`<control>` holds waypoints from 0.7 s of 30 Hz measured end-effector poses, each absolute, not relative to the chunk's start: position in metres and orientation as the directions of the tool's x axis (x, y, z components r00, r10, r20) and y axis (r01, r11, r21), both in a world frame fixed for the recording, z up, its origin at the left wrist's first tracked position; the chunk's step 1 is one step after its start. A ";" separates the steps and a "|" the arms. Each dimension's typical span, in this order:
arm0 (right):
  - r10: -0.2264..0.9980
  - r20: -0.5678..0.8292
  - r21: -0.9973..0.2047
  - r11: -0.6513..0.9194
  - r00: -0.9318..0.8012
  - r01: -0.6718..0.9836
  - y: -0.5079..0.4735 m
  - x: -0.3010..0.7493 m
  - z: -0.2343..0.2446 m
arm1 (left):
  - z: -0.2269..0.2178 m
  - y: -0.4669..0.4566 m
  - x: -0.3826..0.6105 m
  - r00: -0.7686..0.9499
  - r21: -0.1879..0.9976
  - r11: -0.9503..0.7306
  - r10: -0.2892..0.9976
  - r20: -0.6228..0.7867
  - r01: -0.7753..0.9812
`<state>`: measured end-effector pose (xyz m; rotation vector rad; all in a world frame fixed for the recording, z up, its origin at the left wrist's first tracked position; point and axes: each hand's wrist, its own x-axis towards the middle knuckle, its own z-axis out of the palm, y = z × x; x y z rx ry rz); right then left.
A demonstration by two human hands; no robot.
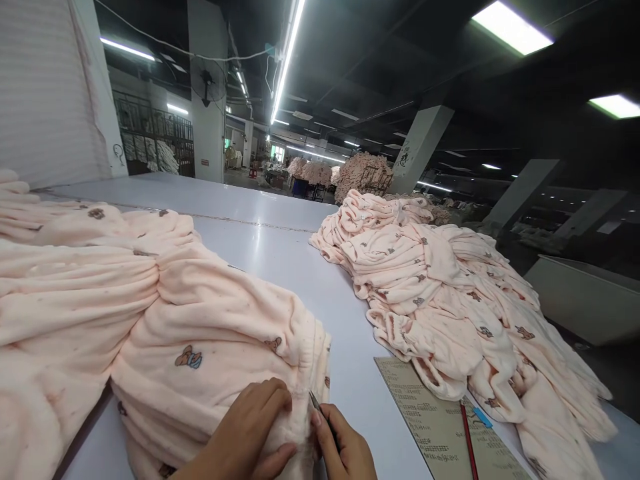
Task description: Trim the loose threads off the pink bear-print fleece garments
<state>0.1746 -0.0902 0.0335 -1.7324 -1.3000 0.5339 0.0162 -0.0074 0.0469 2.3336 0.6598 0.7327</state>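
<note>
Head view: left hand clamps pink garment at near edge of surface; right hand pinches small snips at the hem. Keep fabric taut, cut threads only, blade tip clear of fingers. Pile sits right.

Only the person's two hands showed at the bottom edge of the head view, both bare, with no gloves, rings or watch in sight. The left hand was seen to the wrist, where no sleeve or cuff reached it. The right hand showed short, unpainted nails; its wrist fell outside the view, so any sleeve there could not be told.
</note>
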 end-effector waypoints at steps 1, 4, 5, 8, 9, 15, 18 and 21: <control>0.919 0.163 -0.841 -0.061 0.359 0.537 -0.089 0.174 0.033 | 0.045 -0.007 0.016 0.724 0.656 -0.705 0.598 0.343 0.271; 0.916 0.167 -0.847 -0.055 0.364 0.529 -0.086 0.172 0.033 | 0.043 -0.006 0.014 0.721 0.635 -0.721 0.594 0.357 0.279; 0.916 0.169 -0.850 -0.052 0.365 0.524 -0.086 0.171 0.033 | 0.043 -0.006 0.014 0.720 0.628 -0.725 0.593 0.361 0.283; 0.913 0.169 -0.867 -0.041 0.371 0.497 -0.084 0.170 0.030 | 0.041 -0.006 0.014 0.719 0.604 -0.740 0.588 0.370 0.294; 0.912 0.165 -0.875 -0.040 0.374 0.483 -0.083 0.169 0.030 | 0.041 -0.007 0.014 0.720 0.594 -0.748 0.584 0.375 0.297; 0.902 0.145 -0.933 -0.012 0.406 0.360 -0.081 0.167 0.031 | 0.035 -0.005 0.020 0.743 0.524 -0.798 0.539 0.397 0.298; 0.883 0.178 -0.946 0.032 0.435 0.322 -0.082 0.169 0.039 | 0.042 -0.005 0.023 0.728 0.527 -0.793 0.551 0.407 0.306; 0.773 0.253 -0.947 0.076 0.582 0.312 -0.082 0.170 0.051 | 0.070 -0.008 0.013 0.672 0.556 -0.777 0.583 0.456 0.296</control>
